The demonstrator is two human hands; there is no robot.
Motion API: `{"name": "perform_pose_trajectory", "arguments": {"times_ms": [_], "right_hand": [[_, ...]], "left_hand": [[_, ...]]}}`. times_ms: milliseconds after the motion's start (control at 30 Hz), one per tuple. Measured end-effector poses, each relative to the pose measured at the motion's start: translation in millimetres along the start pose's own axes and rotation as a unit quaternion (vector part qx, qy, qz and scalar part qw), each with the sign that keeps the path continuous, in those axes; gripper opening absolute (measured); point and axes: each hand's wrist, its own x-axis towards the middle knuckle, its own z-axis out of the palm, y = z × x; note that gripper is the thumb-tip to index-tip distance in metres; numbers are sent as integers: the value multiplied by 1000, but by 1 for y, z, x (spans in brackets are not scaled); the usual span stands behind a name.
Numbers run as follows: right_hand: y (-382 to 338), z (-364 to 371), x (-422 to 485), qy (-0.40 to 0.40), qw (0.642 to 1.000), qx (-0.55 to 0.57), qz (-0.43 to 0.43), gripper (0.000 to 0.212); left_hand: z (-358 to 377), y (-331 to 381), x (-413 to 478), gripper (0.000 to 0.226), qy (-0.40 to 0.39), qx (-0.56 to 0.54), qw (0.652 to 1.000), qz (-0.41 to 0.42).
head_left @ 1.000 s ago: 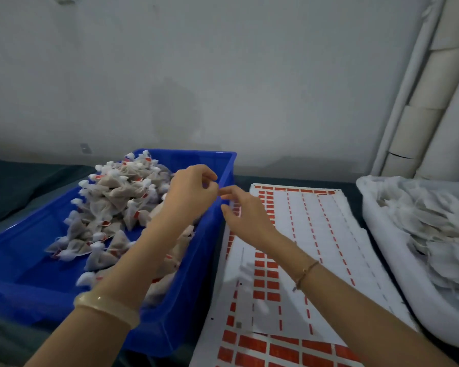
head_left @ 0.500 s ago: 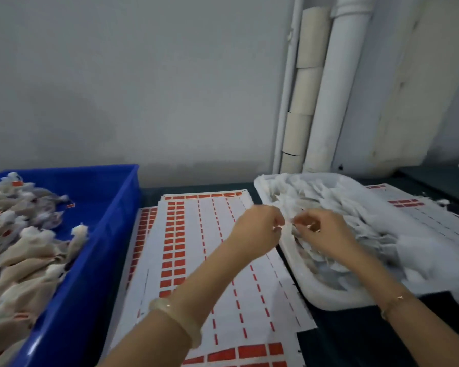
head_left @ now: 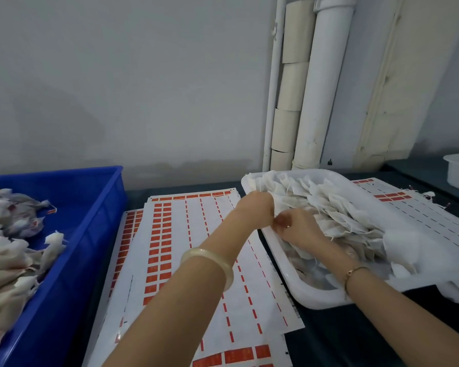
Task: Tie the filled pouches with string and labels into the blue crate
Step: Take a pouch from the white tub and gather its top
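Where a person's two hands meet over the left rim of a white tray (head_left: 302, 295), the left hand (head_left: 257, 210) shows its back with the fingers curled under, and the right hand (head_left: 294, 226) touches it, fingers bent down among the filled pouches (head_left: 334, 213) heaped in that tray. Whether either hand is actually gripping a pouch or a string cannot be told, since the fingertips are hidden. A pale bangle (head_left: 210, 260) sits on the left wrist and a thin bracelet (head_left: 355, 271) on the right. Sheets of red and white labels (head_left: 196, 234) lie flat on the dark worktop (head_left: 342, 340) between the tray and the blue crate (head_left: 101, 207). The crate stands at the far left, well apart from the hands, and holds a pile of tied pouches (head_left: 8, 260), some showing red labels. Another label sheet (head_left: 408, 205) lies just beyond the tray on the right. White pipes (head_left: 321, 88) run up the grey wall behind.
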Motion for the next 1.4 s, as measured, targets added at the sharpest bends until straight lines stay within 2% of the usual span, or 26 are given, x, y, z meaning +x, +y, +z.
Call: {"name": "perform_pose_trajectory", "arguments": {"times_ms": [100, 167, 233, 333, 433, 533, 667, 867, 933, 1000, 1033, 1133, 1233, 1300, 1367, 1400], "right_hand": [[0, 0, -1, 37, 999, 3, 1, 15], [-2, -3, -3, 100, 994, 42, -22, 12], [-10, -11, -7, 158, 981, 96, -56, 8], [-31, -22, -15, 191, 961, 166, -108, 6], [-57, -27, -27, 207, 948, 198, -141, 6], [-82, -23, -40, 199, 931, 257, -167, 9], [-102, 7, -56, 94, 910, 369, -165, 9], [-95, 97, -64, -13, 930, 358, -83, 3], [-91, 122, -65, 5, 940, 339, -35, 7], [-91, 138, -69, 59, 943, 326, -28, 13], [-94, 141, -72, 87, 941, 325, -42, 16], [-97, 146, -78, 136, 933, 299, -144, 16], [-98, 148, -86, 78, 930, 245, -263, 33], [-96, 153, -89, 39, 934, 190, -299, 45], [-95, 157, -89, 46, 941, 165, -291, 39], [-94, 158, -88, 61, 943, 178, -276, 30]], "left_hand": [[-2, -1, -7, 15, 15, -5, 1000, 20], [-3, -8, -13, 25, 51, -37, 996, 57], [-8, -18, -21, 27, 102, -44, 990, 89], [-17, -37, -34, 20, 205, -15, 971, 120], [-28, -52, -58, 14, 266, -83, 955, 99], [-36, -60, -93, 11, 281, -186, 939, 67], [-31, -72, -146, 7, 259, -362, 896, -8], [29, -107, -179, 9, 171, -481, 840, -185], [49, -117, -181, 7, 161, -501, 816, -241], [65, -123, -181, 5, 170, -544, 768, -293], [70, -125, -181, 6, 179, -566, 742, -311], [82, -132, -183, 7, 206, -580, 709, -344], [85, -136, -184, 11, 218, -637, 657, -339], [87, -136, -184, 15, 223, -635, 654, -345], [89, -137, -185, 9, 223, -630, 668, -327], [89, -137, -185, 14, 221, -647, 665, -301]]}}
